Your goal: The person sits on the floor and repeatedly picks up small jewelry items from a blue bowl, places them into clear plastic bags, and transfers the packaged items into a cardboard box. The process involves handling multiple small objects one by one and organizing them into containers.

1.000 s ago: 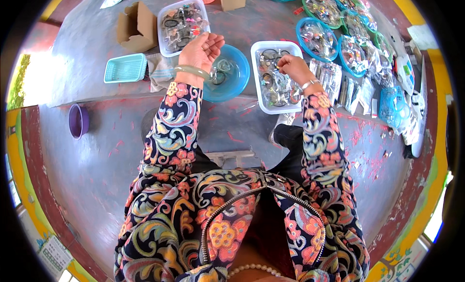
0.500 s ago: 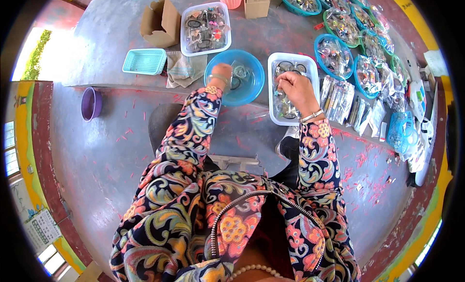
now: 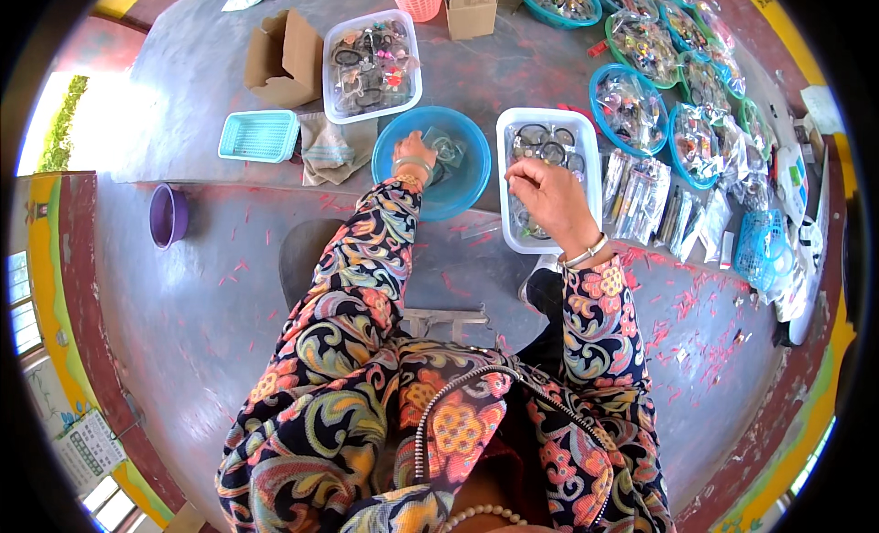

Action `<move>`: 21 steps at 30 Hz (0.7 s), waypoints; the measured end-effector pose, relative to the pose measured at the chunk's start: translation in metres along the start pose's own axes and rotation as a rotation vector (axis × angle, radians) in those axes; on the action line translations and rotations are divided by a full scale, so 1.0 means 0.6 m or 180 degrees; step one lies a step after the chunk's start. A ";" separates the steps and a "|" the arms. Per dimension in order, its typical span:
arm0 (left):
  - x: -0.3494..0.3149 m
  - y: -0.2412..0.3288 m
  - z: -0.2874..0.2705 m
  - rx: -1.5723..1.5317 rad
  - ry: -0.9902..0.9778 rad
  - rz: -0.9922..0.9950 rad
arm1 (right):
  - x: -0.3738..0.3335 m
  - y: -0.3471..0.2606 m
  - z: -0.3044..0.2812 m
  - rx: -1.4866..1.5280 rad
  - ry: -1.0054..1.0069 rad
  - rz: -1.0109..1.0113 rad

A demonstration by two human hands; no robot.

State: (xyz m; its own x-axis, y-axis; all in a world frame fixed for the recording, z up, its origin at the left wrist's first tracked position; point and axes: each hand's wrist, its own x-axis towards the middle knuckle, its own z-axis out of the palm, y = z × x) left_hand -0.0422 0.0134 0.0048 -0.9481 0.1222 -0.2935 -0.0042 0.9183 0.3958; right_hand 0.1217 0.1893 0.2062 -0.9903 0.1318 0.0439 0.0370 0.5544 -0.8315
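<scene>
My left hand [image 3: 414, 152] reaches down into a round blue plastic basin [image 3: 476, 180] at the table's front edge. Its fingers bend downward beside a small clear plastic bag [image 3: 447, 150] with pale loops inside; whatever they grip is hidden. Above the near part of a white rectangular tray [image 3: 504, 223] hovers my right hand [image 3: 555, 201], fingers curled together and thumb side toward the basin. I cannot make out anything between those fingertips. Bagged dark ring-shaped bands [image 3: 552, 152] lie in the tray, partly covered by the right hand.
Behind the basin stands another white tray [image 3: 327, 80] of bagged trinkets, beside an open cardboard box [image 3: 284, 61]. A turquoise basket [image 3: 259, 136] and a folded cloth [image 3: 330, 148] lie left. Several filled basins [image 3: 629, 110] and clear packets [image 3: 639, 196] line the right. A purple bucket [image 3: 168, 217] stands on the floor.
My right hand has lifted off the tray's contents and drawn nearer to me, fingers still curled. The left hand stays in the basin. The whole view has shifted slightly.
</scene>
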 end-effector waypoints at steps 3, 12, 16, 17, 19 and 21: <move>-0.008 0.010 -0.004 0.0252 0.0075 0.0154 | 0.002 -0.003 0.003 0.0079 -0.0041 0.0010; -0.001 0.002 -0.007 -0.0995 -0.0094 0.0333 | 0.009 0.001 0.013 0.0028 -0.0184 -0.0022; -0.011 0.038 -0.034 -0.2249 -0.0307 0.0224 | 0.008 0.012 0.004 0.0280 -0.0103 0.0171; -0.026 0.043 -0.067 -0.2640 -0.0436 -0.0031 | 0.012 0.013 0.010 0.0428 -0.0120 0.0200; -0.045 0.074 -0.108 -0.3698 -0.0846 0.0278 | 0.024 0.047 0.020 0.0766 0.0428 0.0187; -0.090 0.121 -0.157 -0.4441 -0.1209 0.0452 | 0.024 0.042 0.010 0.1025 0.0945 0.0456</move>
State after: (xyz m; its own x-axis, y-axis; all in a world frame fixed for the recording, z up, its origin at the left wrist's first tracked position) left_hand -0.0211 0.0378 0.1311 -0.8281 0.4729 -0.3010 -0.4290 -0.1889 0.8833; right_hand 0.1076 0.2004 0.1825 -0.8953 0.4442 0.0335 0.0807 0.2358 -0.9684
